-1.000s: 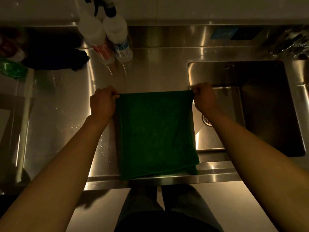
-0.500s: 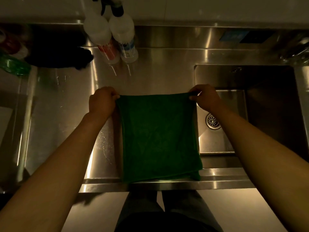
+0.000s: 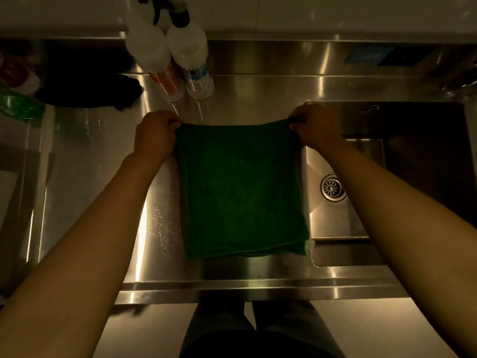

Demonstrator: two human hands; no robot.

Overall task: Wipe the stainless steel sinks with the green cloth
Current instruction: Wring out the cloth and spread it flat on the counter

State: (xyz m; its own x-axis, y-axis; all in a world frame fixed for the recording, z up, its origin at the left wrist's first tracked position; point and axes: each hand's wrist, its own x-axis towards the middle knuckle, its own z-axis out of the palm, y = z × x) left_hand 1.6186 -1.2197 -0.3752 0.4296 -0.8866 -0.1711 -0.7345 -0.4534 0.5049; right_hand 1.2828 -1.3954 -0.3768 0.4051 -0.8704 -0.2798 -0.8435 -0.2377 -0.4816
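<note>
Stainless steel fills the view: a bench (image 3: 258,99) under dim, warm light, with the green cloth (image 3: 242,192) held spread above it, just left of the sink (image 3: 335,223). The cloth's top edge is pinched at both corners, one by the left hand (image 3: 154,135) and the other by the right hand (image 3: 316,127). The fingers of each hand are curled tightly round the fabric. The cloth is thus hung as a flat, seemingly doubled square, its lower edge near the bench's front lip. Whether that edge rests on the steel cannot be told.

The step in hand is judged to be the readying of the cloth, and no wiping of the basin is seen yet. The next move would call for the cloth to be gathered into one hand and carried right, down into the basin toward the drain (image 3: 333,187).

Counted are one green cloth, one basin in view, one drain, two spray bottles (image 3: 191,55) side by side at the back, and one dark rag (image 3: 87,83) to their left.
</note>
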